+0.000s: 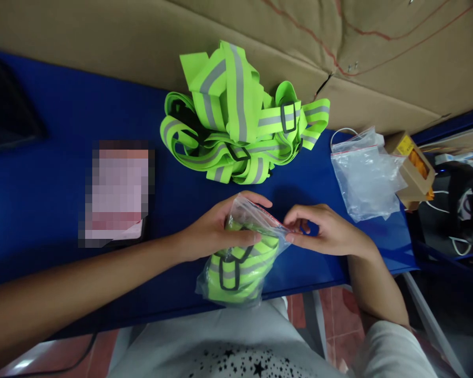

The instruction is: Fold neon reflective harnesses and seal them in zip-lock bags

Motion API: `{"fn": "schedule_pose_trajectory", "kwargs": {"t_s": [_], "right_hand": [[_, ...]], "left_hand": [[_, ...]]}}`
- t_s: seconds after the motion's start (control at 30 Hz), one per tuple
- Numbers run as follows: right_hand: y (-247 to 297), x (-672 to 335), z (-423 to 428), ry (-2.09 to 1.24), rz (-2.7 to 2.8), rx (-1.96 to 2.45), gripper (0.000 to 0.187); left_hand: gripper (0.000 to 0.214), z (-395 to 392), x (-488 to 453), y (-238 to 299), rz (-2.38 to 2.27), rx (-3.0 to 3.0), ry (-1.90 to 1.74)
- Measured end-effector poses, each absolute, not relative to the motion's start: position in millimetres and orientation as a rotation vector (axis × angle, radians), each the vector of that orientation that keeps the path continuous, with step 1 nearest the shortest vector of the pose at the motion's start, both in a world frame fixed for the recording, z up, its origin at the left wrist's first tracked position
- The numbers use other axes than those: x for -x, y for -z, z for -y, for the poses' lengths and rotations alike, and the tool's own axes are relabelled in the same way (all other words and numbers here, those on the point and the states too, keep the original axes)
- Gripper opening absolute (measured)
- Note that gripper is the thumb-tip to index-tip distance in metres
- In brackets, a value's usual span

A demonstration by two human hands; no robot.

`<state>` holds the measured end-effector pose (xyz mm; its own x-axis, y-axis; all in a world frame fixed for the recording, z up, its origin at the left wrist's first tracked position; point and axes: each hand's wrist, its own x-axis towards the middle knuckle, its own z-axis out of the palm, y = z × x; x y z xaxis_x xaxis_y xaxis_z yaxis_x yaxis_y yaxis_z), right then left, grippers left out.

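A clear zip bag (pixel 266 275) with a red seal line holds a folded neon-green reflective strap (pixel 246 262) with a black buckle. My left hand (pixel 230 223) grips the bag near its mouth, its thumb across the front and its fingers behind. At the right corner of the seal, my right hand (pixel 319 228) pinches the bag's edge between thumb and finger. The bag hangs tilted over the table's front edge. Beyond my hands lies a tangled heap of the same green straps (pixel 240 121), with grey stripes and black buckles.
A stack of clear zip bags (pixel 362 178) lies to the right, beside an open cardboard box (pixel 413 173) with orange contents. On the left of the blue table (pixel 59 194) is a blurred-out phone-like device (pixel 118 194). A brown-covered partition (pixel 122 42) runs along the back.
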<state>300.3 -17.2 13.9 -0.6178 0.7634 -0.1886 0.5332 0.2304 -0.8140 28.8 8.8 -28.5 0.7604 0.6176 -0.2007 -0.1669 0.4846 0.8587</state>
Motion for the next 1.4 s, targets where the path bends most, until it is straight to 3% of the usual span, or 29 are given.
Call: {"fn": "schedule_pose_trajectory", "kwargs": {"t_s": [0.2, 0.43, 0.63, 1.0, 1.2, 1.4], "right_hand": [[-16, -305, 11, -1.414, 2.277, 1.116, 0.016], [-7, -307, 6, -1.494, 2.297, 1.041, 0.028], [-9, -306, 7, -1.578, 2.283, 1.047, 0.019], [-3, -309, 4, -1.541, 2.276, 1.039, 0.022], [-2, -303, 7, -1.457, 2.245, 1.064, 0.011], [0, -299, 8, -1.426, 2.277, 1.033, 0.016]], "left_hand": [[0.030, -6, -32, 30, -0.590, -0.750, -0.499], [0.039, -8, -32, 28, -0.674, -0.908, -0.445], [0.042, -6, -33, 29, -0.649, -0.924, -0.474], [0.043, -7, -32, 31, -0.741, -1.035, -0.493], [0.045, -6, -33, 29, -0.732, -1.076, -0.508], [0.044, -7, -35, 31, -0.712, -1.109, -0.515]]}}
